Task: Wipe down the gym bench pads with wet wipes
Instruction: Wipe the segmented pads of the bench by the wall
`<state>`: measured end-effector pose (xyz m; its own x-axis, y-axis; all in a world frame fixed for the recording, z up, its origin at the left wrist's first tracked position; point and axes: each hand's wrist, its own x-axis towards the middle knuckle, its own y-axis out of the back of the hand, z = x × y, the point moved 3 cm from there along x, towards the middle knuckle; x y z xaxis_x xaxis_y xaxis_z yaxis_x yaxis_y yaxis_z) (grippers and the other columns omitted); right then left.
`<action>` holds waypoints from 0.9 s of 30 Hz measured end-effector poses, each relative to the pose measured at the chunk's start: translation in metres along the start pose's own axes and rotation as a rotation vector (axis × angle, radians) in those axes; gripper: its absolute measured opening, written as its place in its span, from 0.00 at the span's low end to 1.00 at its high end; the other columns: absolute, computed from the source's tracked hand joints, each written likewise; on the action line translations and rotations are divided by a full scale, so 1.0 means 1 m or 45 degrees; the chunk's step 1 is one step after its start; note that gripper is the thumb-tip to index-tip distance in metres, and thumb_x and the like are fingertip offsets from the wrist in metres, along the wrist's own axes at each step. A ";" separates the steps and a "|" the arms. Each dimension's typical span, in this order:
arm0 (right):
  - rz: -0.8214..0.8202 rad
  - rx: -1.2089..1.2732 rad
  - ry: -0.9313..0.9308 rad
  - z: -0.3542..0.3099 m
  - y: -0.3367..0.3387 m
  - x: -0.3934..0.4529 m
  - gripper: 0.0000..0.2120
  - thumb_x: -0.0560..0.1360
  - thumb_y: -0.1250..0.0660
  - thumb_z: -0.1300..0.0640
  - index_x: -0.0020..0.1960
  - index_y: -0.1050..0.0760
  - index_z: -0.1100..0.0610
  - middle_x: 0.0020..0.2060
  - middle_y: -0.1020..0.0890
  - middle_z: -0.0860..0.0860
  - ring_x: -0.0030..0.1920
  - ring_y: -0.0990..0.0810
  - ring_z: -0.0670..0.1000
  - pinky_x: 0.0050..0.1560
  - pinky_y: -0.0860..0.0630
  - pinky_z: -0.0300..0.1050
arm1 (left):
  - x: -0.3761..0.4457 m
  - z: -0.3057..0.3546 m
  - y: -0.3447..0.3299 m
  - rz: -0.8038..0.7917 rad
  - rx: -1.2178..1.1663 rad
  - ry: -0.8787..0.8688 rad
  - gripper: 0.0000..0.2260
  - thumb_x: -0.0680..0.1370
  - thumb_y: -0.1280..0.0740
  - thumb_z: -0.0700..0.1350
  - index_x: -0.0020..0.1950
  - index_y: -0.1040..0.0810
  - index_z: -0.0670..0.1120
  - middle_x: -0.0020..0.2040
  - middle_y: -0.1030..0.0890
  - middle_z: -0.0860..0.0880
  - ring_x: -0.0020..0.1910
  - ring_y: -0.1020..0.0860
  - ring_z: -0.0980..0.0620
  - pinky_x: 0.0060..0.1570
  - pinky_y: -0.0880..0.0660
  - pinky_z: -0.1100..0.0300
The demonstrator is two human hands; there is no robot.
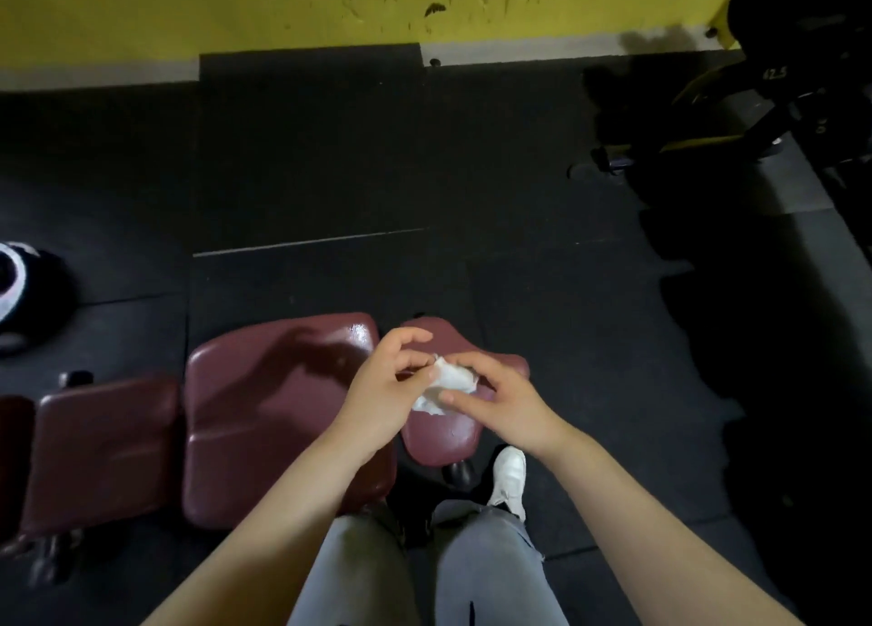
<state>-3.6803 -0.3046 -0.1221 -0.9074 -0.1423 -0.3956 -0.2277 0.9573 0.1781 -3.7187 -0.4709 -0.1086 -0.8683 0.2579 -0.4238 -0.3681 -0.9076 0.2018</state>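
Both hands bunching a wet wipe above the bench pads, no wiping contact at this moment.

Wipe point(446, 384) is crumpled white, held in the air between both hands over the small end pad point(443, 436), not touching it; looks like it's being refolded or re-bunched to get a usable face, judging by the two-sided pinch. Left hand point(382, 389) has fingers curled, thumb and fingertips pinching the wipe's left edge. Right hand point(502, 401) is curled too, fingertips pinching the right side. Middle pad point(264, 418), just left of the hands, shows a glossy wet-looking patch near its far corner, so probably partly wiped. Third pad point(101, 451) sits further left. Person stands close at the bench's side, white shoe point(509, 479) beside the end pad, on black floor mats point(311, 177) by a yellow wall point(188, 7).
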 end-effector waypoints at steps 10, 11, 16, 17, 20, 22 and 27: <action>0.234 -0.190 -0.384 0.095 0.055 0.059 0.05 0.72 0.30 0.59 0.46 0.23 0.58 0.36 0.22 0.49 0.37 0.25 0.45 0.42 0.25 0.46 | 0.049 -0.080 -0.061 0.369 0.260 0.009 0.09 0.77 0.32 0.38 0.56 0.21 0.46 0.56 0.20 0.55 0.55 0.22 0.56 0.59 0.25 0.55; 0.253 -0.194 -0.445 0.109 0.061 0.065 0.03 0.72 0.31 0.59 0.45 0.22 0.57 0.36 0.21 0.50 0.38 0.24 0.47 0.44 0.23 0.50 | 0.053 -0.091 -0.064 0.356 0.306 0.064 0.11 0.76 0.33 0.37 0.58 0.21 0.45 0.57 0.20 0.53 0.56 0.22 0.54 0.61 0.26 0.55; 0.381 -0.320 -0.568 0.170 0.083 0.102 0.03 0.75 0.35 0.58 0.44 0.24 0.56 0.38 0.20 0.50 0.42 0.21 0.52 0.43 0.26 0.46 | 0.074 -0.154 -0.070 0.228 0.558 0.269 0.17 0.76 0.34 0.39 0.65 0.24 0.44 0.60 0.23 0.44 0.60 0.26 0.40 0.60 0.28 0.47; 0.394 -0.354 -0.575 0.180 0.084 0.112 0.03 0.76 0.36 0.58 0.45 0.24 0.57 0.39 0.21 0.51 0.44 0.21 0.53 0.44 0.26 0.46 | 0.078 -0.166 -0.069 0.213 0.573 0.303 0.17 0.76 0.34 0.39 0.66 0.25 0.45 0.62 0.24 0.44 0.61 0.27 0.40 0.61 0.29 0.46; 0.457 -0.466 -0.546 0.204 0.085 0.143 0.09 0.79 0.39 0.58 0.56 0.22 0.58 0.46 0.19 0.54 0.50 0.21 0.56 0.49 0.29 0.43 | 0.088 -0.200 -0.063 0.190 0.621 0.365 0.18 0.78 0.36 0.41 0.69 0.27 0.46 0.66 0.26 0.46 0.64 0.29 0.42 0.64 0.30 0.47; 0.613 -0.597 -0.482 0.212 0.086 0.163 0.12 0.79 0.39 0.58 0.59 0.21 0.57 0.50 0.17 0.57 0.53 0.20 0.59 0.46 0.32 0.41 | 0.093 -0.220 -0.058 0.177 0.665 0.395 0.19 0.79 0.37 0.43 0.70 0.28 0.47 0.67 0.26 0.47 0.65 0.30 0.44 0.65 0.31 0.49; 0.858 -0.600 -0.476 0.241 0.069 0.225 0.14 0.81 0.41 0.55 0.62 0.20 0.54 0.52 0.16 0.57 0.55 0.20 0.59 0.51 0.27 0.43 | 0.108 -0.265 -0.045 0.162 0.675 0.457 0.19 0.79 0.36 0.44 0.71 0.29 0.49 0.69 0.28 0.50 0.69 0.32 0.46 0.68 0.34 0.51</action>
<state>-3.8148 -0.2096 -0.4163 -0.7453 0.5816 -0.3260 0.1150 0.5938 0.7963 -3.7078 -0.4901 -0.3976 -0.7849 -0.0507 -0.6176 -0.4634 -0.6137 0.6393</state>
